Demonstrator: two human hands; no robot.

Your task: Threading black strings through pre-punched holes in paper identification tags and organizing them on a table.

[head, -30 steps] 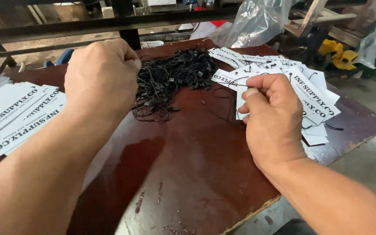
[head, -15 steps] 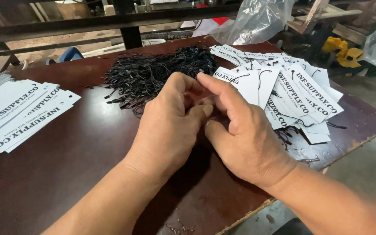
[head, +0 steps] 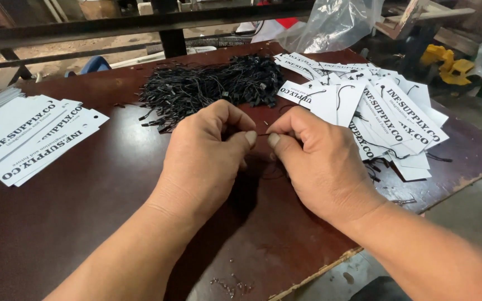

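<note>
My left hand (head: 207, 156) and my right hand (head: 319, 161) meet over the middle of a dark brown table (head: 85, 223). Both pinch a thin black string (head: 261, 134) between thumb and forefinger, fingertips almost touching. Just behind my hands lies a heap of black string fasteners (head: 207, 86). A spread pile of white printed card tags (head: 386, 111), some with black strings through them, lies right of my right hand. Another stack of white card tags (head: 29, 136) sits at the left of the table.
A dark metal rail (head: 140, 22) runs behind the table. A clear plastic bag (head: 336, 22) lies at the back right, with yellow objects (head: 447, 61) on the floor beyond. The table's chipped front edge (head: 319, 273) runs below my right wrist.
One second ago my hands were apart, the left over the string heap, the right on the tags. They have come together at the centre and now pinch a string between them.
</note>
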